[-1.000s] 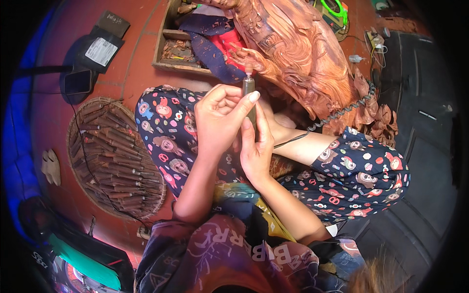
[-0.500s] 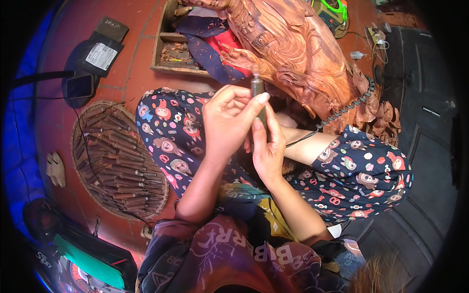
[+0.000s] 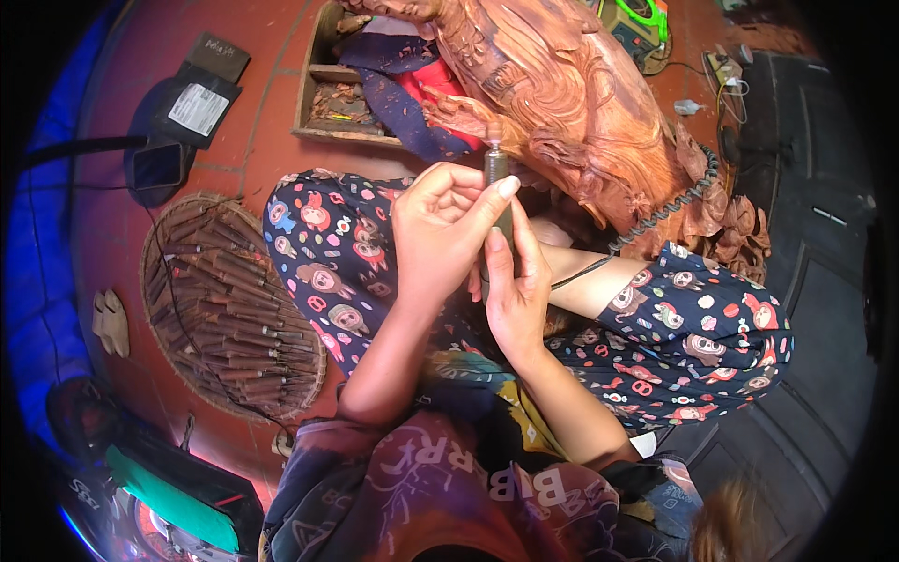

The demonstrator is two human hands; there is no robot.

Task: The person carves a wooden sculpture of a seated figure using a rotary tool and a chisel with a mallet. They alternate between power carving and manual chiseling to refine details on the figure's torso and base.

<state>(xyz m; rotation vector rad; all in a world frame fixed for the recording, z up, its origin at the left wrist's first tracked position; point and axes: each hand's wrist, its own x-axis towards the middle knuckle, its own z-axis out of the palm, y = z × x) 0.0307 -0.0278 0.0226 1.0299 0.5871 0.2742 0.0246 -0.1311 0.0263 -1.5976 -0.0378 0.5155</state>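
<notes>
Both hands are closed around a dark, slim rotary tool handpiece (image 3: pixel 498 171), held upright over my lap. My left hand (image 3: pixel 435 225) wraps it near its upper end, the thumb pressed along the side. Lower on the grip, my right hand (image 3: pixel 521 295) holds it with fingers and thumb. Its tip has a small reddish-brown head, blurred, overlapping the carving behind it. A black coiled cord (image 3: pixel 670 213) runs from the right toward my hands; its join with the handpiece is hidden. Beyond the tool lies a large reddish wooden figure carving (image 3: pixel 562 103) with deep folds.
To the left, a round woven basket (image 3: pixel 150 309) holds many wooden-handled carving tools. A wooden box (image 3: pixel 304 98) with cloth and shavings sits beyond my left knee. At the far right back stands a power unit (image 3: pixel 629 33) with a green ring. Beige slippers (image 3: pixel 110 323) lie at left.
The view has shifted very slightly. Both hands keep the same grip on the handpiece, and the carving stays in place.
</notes>
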